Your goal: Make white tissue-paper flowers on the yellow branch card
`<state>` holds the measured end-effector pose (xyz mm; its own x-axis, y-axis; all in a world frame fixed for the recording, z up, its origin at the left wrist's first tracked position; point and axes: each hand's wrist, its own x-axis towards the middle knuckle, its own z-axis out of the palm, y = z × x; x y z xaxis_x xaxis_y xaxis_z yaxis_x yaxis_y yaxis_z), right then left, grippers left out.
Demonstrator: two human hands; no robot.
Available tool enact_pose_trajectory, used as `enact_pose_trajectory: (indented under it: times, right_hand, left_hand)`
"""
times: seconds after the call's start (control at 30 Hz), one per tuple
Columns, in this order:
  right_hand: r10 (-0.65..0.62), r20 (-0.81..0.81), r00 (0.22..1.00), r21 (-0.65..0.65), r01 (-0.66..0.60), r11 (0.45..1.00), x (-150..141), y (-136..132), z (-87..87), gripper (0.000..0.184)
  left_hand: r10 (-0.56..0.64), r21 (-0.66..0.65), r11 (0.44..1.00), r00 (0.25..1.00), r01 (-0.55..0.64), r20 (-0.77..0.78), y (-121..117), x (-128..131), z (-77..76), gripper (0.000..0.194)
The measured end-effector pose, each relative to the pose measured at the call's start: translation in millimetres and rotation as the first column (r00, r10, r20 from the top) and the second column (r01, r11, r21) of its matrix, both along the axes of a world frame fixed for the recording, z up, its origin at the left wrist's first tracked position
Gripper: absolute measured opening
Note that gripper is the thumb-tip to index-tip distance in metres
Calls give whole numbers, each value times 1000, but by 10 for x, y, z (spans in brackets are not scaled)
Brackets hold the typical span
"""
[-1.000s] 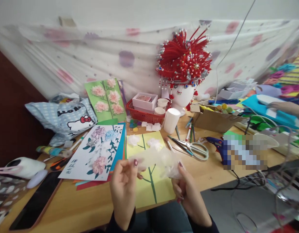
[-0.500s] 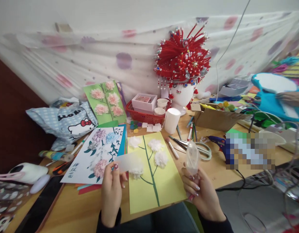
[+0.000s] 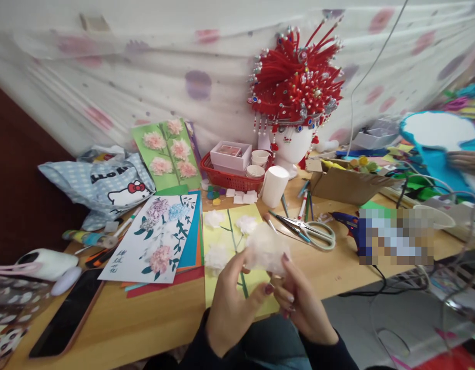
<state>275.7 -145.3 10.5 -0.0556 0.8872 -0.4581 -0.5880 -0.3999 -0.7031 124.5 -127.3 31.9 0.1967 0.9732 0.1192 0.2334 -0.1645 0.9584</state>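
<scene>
Both my hands meet above the yellow card [image 3: 213, 295], around a blurred, translucent white tissue-like piece [image 3: 268, 249]. My left hand [image 3: 231, 295] grips its left side with curled fingers, the thumb reaching toward the other hand. On the right edge, my right hand [image 3: 304, 298] pinches it, the remaining fingers curled inward; whether they also enclose the clear bottle-shaped object seen earlier is hidden. The card bears a painted green stem [image 3: 231, 228] and several fluffy white flowers [image 3: 217, 257]. My hands cover its lower right part.
Left of the card lies a flower picture [image 3: 148, 241] on coloured sheets, then a phone [image 3: 65, 318]. Scissors [image 3: 324, 236] and a glue gun [image 3: 347, 223] lie rightward. Behind stand a white roll [image 3: 274, 187] and red basket [image 3: 231, 181]. Another person's hand [image 3: 464, 160] is far right.
My hands have come together over the card. The left moved right with its pale strip; the right moved left. The bottle-shaped object is no longer clearly visible. The view has shifted slightly.
</scene>
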Motion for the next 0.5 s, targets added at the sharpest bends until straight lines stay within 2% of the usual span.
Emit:
enact_pose_trajectory:
  times: [0.03, 0.1, 0.17, 0.23, 0.3, 0.37, 0.43, 0.5]
  right_hand:
    - [11, 51, 999, 27, -12, 1000, -65, -4, 4, 47]
    - [99, 152, 983, 78, -112, 991, -164, -11, 7, 51]
    - [238, 268, 934, 119, -277, 954, -190, -16, 9, 54]
    - [276, 422, 863, 152, -367, 918, -143, -25, 20, 53]
    - [155, 591, 792, 193, -326, 926, -62, -43, 48, 46]
    - [-5, 711, 703, 268, -264, 927, -2, -69, 91, 38]
    - [-80, 761, 644, 348, -300, 888, 0, -90, 136, 30]
    - [-101, 765, 636, 416, -368, 832, -52, -99, 166, 25]
  left_hand:
    - [28, -42, 999, 998, -26, 62, -25, 18, 6, 58]
    - [168, -128, 981, 973, -148, 159, -28, 2, 1, 53]
    - [304, -183, 946, 928, -268, 213, -8, -87, -10, 54]
    - [374, -186, 923, 899, -337, 228, -3, -221, -15, 52]
    - [368, -142, 928, 907, -345, 203, -26, -352, -15, 47]
    - [305, -92, 951, 940, -294, 152, -65, -436, -16, 42]
    - [226, -66, 973, 968, -219, 112, -104, -456, -21, 38]
    - [170, -47, 985, 981, -166, 93, -132, -425, -27, 37]
